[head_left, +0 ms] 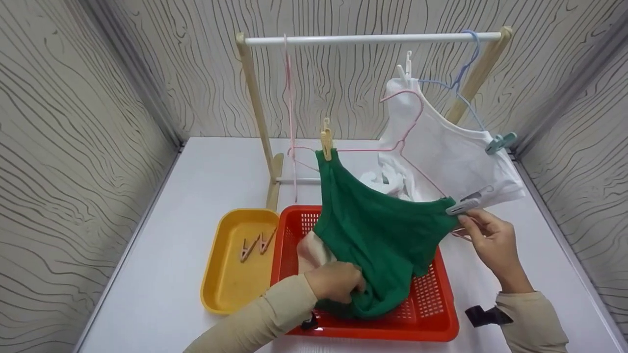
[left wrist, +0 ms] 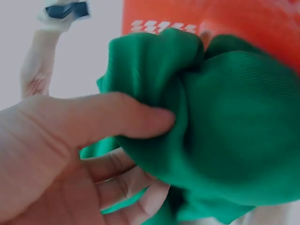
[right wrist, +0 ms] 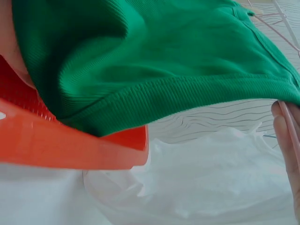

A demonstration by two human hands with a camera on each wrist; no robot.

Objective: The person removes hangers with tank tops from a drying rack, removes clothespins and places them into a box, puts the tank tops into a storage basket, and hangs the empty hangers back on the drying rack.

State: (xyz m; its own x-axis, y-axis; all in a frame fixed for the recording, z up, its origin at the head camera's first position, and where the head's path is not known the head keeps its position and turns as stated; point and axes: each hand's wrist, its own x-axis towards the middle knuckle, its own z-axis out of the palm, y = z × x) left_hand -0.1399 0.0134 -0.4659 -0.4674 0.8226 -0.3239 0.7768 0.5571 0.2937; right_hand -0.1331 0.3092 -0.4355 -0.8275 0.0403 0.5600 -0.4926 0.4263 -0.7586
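A green sleeveless top (head_left: 378,220) hangs from a pink wire hanger (head_left: 363,149), its lower part bunched over a red basket (head_left: 289,245). A beige clothespin (head_left: 327,142) clips its left strap to the hanger, and a grey-white clothespin (head_left: 463,203) sits at the right strap. My left hand (head_left: 338,282) grips the top's lower fabric; in the left wrist view the thumb (left wrist: 145,119) presses on the green cloth (left wrist: 234,122). At the right strap, my right hand (head_left: 490,240) pinches the hanger's end, a pink bar (right wrist: 289,124) between its fingers in the right wrist view.
Behind stands a drying rack with a white rail (head_left: 373,38). A white top (head_left: 436,132) hangs there on a blue hanger (head_left: 461,73), pinned by a white and a green clothespin (head_left: 500,143). Left of the basket, a yellow tray (head_left: 216,260) holds two pink clothespins (head_left: 250,247).
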